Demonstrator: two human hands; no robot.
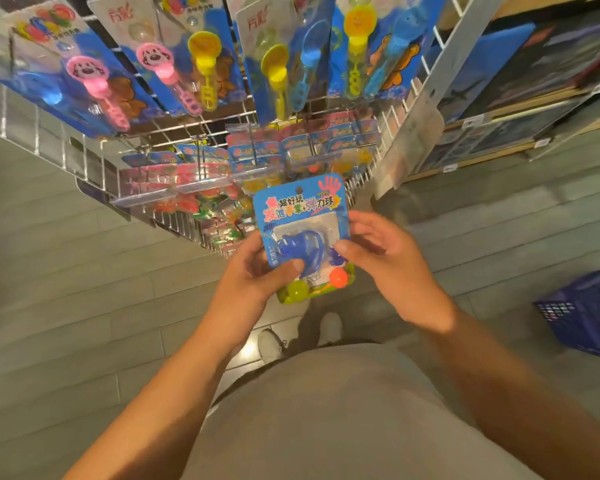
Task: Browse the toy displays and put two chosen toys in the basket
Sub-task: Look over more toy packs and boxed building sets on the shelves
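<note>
Fingers of both hands are on the toy pack (300,216), so we begin there. Our left hand (257,271) grips its lower left corner, the thumb (293,266) curled over the blister front. Our right hand (385,261) is more loosely spread, with only the thumb tip pressing the pack's right edge while the other fingers (368,220) curve behind it, so we judge this a light pinch.

We hold the pack upright at chest height, in the middle of the view. It is a blue card carrying a blue sticky hand under clear plastic. At its bottom edge sit a green ball (297,291) and an orange ball (338,278), possibly on a second pack behind; we cannot tell.

At 12 o'clock from the pack is the wire display rack (174,133), hung with bubble wand cards (201,64) and smaller packets lower down. The blue basket (589,313) stands on the floor at 3 o'clock, well apart from our hands, mostly cut off by the frame edge.

We judge the task early: one toy is picked and being looked over, and nothing shows in the visible part of the basket. Placing this toy and choosing another are left.
</note>
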